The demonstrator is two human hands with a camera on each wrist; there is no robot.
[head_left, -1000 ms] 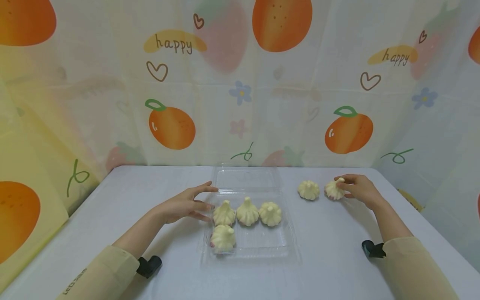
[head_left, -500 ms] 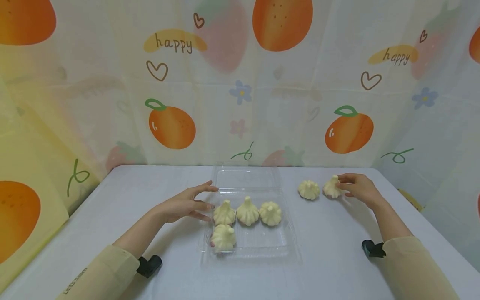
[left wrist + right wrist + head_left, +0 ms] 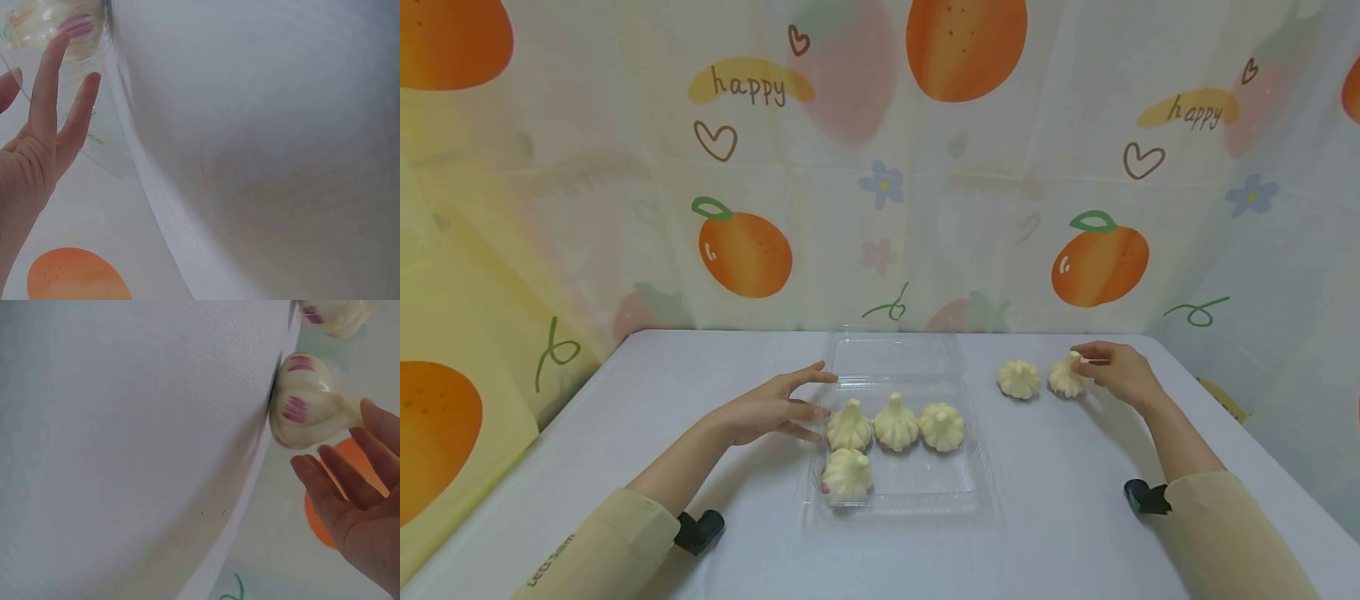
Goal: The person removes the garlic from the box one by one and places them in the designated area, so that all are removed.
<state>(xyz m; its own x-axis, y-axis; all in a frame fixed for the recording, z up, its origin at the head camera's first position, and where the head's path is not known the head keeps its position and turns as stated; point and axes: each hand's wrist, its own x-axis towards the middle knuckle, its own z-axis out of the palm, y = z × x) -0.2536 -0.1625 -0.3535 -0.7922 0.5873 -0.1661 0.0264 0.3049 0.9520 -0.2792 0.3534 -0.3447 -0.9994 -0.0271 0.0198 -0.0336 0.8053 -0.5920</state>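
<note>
On the table's right part, a white garlic bulb (image 3: 1064, 377) with purple streaks stands upright, its stem pinched between the thumb and fingertips of my right hand (image 3: 1122, 375). In the right wrist view the other fingers spread beside the bulb (image 3: 306, 403), whose base sits on the tabletop. A second loose garlic bulb (image 3: 1018, 380) lies just to its left. My left hand (image 3: 767, 410) has its fingers spread at the left edge of a clear plastic box (image 3: 917, 482). Three garlic bulbs (image 3: 895, 423) form a row in the box, with another (image 3: 847, 477) in front at the left.
The box's clear lid (image 3: 895, 354) lies folded back behind it. A white cloth covers the table (image 3: 1060, 533), and a fruit-printed curtain (image 3: 970, 225) hangs along the back and sides. Black wrist cameras (image 3: 698, 533) are strapped over both beige sleeves.
The garlic bulb at my right hand has gone from tilted to upright and shifted slightly left. My right fingers have moved up around its stem. The left hand stays in place.
</note>
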